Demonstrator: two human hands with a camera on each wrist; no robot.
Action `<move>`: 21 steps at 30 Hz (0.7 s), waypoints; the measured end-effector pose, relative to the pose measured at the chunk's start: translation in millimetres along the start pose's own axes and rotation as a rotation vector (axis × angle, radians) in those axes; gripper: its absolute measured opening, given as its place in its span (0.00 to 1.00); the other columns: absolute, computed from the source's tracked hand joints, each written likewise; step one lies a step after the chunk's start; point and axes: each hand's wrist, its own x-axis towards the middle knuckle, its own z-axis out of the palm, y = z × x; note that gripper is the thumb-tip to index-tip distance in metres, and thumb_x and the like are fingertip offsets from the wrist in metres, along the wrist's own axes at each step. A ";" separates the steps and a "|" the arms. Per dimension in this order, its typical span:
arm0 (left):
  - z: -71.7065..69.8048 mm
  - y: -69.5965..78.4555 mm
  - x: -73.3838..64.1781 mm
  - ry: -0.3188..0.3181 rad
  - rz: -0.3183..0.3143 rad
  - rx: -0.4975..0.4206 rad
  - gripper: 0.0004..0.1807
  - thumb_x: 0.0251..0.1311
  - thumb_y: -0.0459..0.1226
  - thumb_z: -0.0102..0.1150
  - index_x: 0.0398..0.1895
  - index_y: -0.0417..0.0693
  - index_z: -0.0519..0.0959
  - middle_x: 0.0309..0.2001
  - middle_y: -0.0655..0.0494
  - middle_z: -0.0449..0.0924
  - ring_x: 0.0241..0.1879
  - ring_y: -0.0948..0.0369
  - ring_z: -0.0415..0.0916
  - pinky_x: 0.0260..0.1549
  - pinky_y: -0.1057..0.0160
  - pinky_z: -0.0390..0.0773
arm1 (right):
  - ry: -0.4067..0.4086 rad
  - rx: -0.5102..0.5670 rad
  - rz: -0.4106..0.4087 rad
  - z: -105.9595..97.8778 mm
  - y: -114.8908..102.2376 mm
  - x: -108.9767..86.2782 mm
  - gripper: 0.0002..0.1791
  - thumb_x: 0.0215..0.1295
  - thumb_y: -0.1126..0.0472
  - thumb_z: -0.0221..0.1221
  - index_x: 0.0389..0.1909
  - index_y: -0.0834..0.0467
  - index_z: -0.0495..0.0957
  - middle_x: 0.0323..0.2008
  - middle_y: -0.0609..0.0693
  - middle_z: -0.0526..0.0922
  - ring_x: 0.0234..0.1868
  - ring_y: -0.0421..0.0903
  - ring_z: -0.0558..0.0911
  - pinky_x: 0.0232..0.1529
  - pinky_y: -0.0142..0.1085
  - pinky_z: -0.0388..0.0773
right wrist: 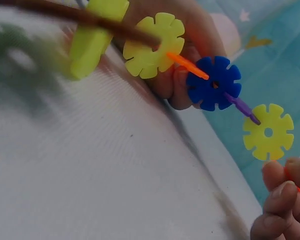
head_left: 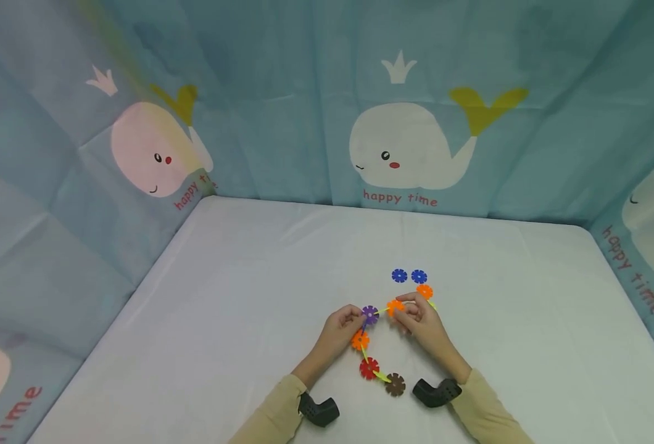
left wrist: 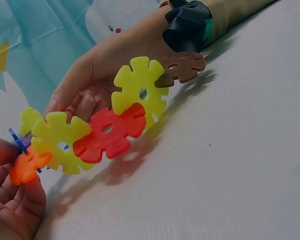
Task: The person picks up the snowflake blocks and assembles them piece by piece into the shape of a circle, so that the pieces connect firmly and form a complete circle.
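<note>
Plastic notched, flower-shaped discs are slotted together in a curved chain. From its near end run a brown disc [head_left: 395, 385], a yellow disc [left wrist: 140, 90], a red disc [head_left: 369, 368], another yellow disc [left wrist: 60, 140] and an orange disc [head_left: 360, 340]. A blue disc [right wrist: 207, 90], a purple disc [head_left: 369, 315] and a yellow disc [right wrist: 275, 125] follow. My left hand [head_left: 340, 327] pinches the chain around its orange and blue discs. At the far end my right hand [head_left: 424, 320] pinches a second orange disc [head_left: 395, 308], which meets the last yellow disc; fingers partly hide that joint.
Beyond the right hand lie two loose blue discs, one left [head_left: 399, 275] and one right [head_left: 419, 276]. Closer are an orange disc [head_left: 424, 291] and a partly hidden yellow-green disc [head_left: 432, 304]. A whale-print curtain [head_left: 282, 123] borders the white table [head_left: 238, 277].
</note>
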 end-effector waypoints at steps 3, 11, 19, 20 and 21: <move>-0.4 0.0 -0.3 -0.009 0.004 0.007 0.07 0.60 0.29 0.50 0.31 0.29 0.73 0.20 0.57 0.67 0.19 0.69 0.59 0.21 0.72 0.63 | 0.019 0.026 -0.020 -0.4 5.3 -0.3 0.14 0.62 0.73 0.51 0.47 0.73 0.63 0.21 0.69 0.71 0.15 0.50 0.67 0.15 0.30 0.64; 0.7 0.2 -0.2 -0.012 0.007 -0.003 0.07 0.60 0.28 0.49 0.31 0.28 0.72 0.20 0.55 0.67 0.19 0.68 0.60 0.21 0.73 0.63 | -0.046 0.064 -0.017 -6.8 29.5 3.8 0.15 0.61 0.69 0.54 0.46 0.69 0.63 0.22 0.62 0.74 0.16 0.42 0.69 0.16 0.28 0.64; -2.9 -1.9 -1.0 -0.059 0.017 0.012 0.07 0.60 0.28 0.50 0.31 0.29 0.72 0.19 0.57 0.65 0.18 0.69 0.59 0.20 0.72 0.62 | -0.090 0.049 -0.004 -9.8 29.2 2.9 0.12 0.61 0.70 0.54 0.42 0.68 0.63 0.25 0.63 0.78 0.17 0.42 0.69 0.17 0.28 0.65; -4.0 -2.0 -1.4 -0.069 0.022 0.014 0.06 0.60 0.28 0.50 0.31 0.29 0.72 0.19 0.57 0.65 0.18 0.69 0.58 0.20 0.72 0.62 | -0.096 0.057 -0.001 -9.7 28.1 2.7 0.12 0.60 0.71 0.54 0.41 0.69 0.63 0.26 0.64 0.78 0.17 0.42 0.69 0.17 0.28 0.65; -5.1 -2.0 -1.9 -0.080 0.026 0.016 0.07 0.60 0.28 0.50 0.31 0.29 0.72 0.19 0.57 0.65 0.18 0.69 0.58 0.20 0.72 0.62 | -0.103 0.066 -0.002 -9.4 26.3 2.5 0.11 0.60 0.72 0.54 0.41 0.69 0.63 0.26 0.65 0.78 0.16 0.43 0.69 0.17 0.29 0.65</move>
